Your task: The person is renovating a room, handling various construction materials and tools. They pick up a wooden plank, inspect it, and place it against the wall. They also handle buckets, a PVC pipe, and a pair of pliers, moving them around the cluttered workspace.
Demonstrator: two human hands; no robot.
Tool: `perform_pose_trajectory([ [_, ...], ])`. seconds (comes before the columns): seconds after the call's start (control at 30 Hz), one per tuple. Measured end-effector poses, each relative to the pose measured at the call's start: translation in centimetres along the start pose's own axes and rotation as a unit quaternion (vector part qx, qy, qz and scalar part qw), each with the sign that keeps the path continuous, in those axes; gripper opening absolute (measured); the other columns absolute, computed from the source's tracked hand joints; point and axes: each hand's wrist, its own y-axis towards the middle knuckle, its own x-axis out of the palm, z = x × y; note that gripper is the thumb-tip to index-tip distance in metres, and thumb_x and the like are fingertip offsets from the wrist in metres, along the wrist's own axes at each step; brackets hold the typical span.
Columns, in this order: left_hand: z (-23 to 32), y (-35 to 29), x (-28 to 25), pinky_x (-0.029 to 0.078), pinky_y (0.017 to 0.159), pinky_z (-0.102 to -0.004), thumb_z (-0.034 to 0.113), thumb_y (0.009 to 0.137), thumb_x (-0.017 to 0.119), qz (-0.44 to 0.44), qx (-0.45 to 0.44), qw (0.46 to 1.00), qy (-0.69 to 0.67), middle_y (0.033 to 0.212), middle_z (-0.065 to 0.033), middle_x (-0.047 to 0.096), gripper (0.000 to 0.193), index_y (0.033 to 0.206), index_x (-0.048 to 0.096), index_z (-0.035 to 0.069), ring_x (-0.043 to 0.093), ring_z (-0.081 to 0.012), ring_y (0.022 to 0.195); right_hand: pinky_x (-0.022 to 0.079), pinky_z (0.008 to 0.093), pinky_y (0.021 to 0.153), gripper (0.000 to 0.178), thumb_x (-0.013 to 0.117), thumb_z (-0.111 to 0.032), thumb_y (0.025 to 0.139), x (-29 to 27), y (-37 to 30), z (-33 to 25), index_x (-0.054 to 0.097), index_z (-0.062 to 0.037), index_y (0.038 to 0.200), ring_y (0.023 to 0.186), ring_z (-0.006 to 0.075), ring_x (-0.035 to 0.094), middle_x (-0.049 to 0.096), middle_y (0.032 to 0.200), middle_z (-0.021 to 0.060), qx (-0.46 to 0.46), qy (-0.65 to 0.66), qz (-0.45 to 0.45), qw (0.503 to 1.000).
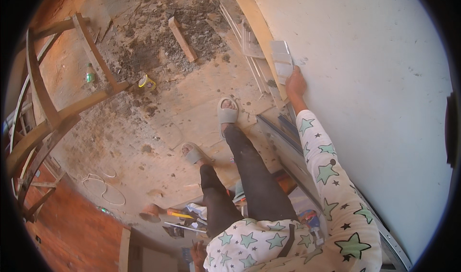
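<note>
My right arm, in a white sleeve with green stars, reaches forward to the pale wall [374,80]. The right hand [296,85] is closed around a putty knife [282,63] with a wide flat blade, which lies against the wall by its tan edge strip [254,19]. The blade looks grey-white with a shiny far edge; its handle is hidden in my fingers. Low by my left hip, my left hand [198,253] shows only in part. It is small and dim there, so its grip and anything in it cannot be made out.
Rubble [158,36] with a wooden offcut [182,39] covers the far floor. A wooden frame [62,113] stands at left. A yellow-rimmed tub [147,82] and green bottle [90,73] lie near it. Metal profiles [278,132] lean by the wall; tools clutter the floor behind my legs.
</note>
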Motion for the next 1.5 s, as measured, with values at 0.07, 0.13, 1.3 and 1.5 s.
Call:
perform_pose_trajectory([
  [0.07,-0.5,0.1,0.1,0.043,0.052,-0.0296,0.033,0.103,0.055,0.006,0.008,1.000,0.022,0.076,-0.0112,0.071,0.039,0.103,0.072,-0.001,0.057,-0.0122,0.058,0.054,0.0514,0.091,0.035,0.057,-0.008,0.094,-1.3,-1.3,-0.8,0.056,-0.0055,0.128,0.105,0.0389,0.068,0.068,0.113,0.0228,-0.004,0.014,-0.002,1.000],
  [0.13,-1.3,0.2,0.2,0.044,0.053,-0.0296,0.034,0.104,0.054,0.011,0.009,1.000,0.028,0.077,-0.0112,0.071,0.040,0.104,0.072,-0.001,0.058,-0.0123,0.060,0.053,0.0514,0.092,0.040,0.059,-0.008,0.091,-2.0,-2.2,-0.6,0.055,-0.0062,0.131,0.107,0.0398,0.067,0.067,0.116,0.0229,-0.019,0.027,0.038,0.999],
  [1.3,-19.4,4.9,-5.9,0.059,0.064,-0.0454,0.016,0.093,0.060,0.102,-0.168,0.910,-0.365,0.099,-0.0205,0.063,0.031,0.113,0.062,-0.007,0.066,-0.0325,0.082,0.056,0.0459,0.083,0.019,0.066,-0.015,0.079,-6.3,-38.1,8.3,0.077,-0.0062,0.093,0.089,0.0385,0.072,0.074,0.093,0.0197,-0.260,0.065,-0.232,0.935],
  [1.5,-23.9,4.3,-4.8,0.063,0.073,-0.0480,0.008,0.094,0.050,0.118,-0.162,0.769,-0.607,0.099,-0.0248,0.062,0.038,0.127,0.053,-0.011,0.068,-0.0397,0.090,0.058,0.0426,0.078,0.020,0.064,-0.015,0.081,-8.3,-38.7,7.5,0.077,-0.0038,0.091,0.081,0.0344,0.074,0.075,0.088,0.0181,-0.263,0.049,-0.240,0.933],
])
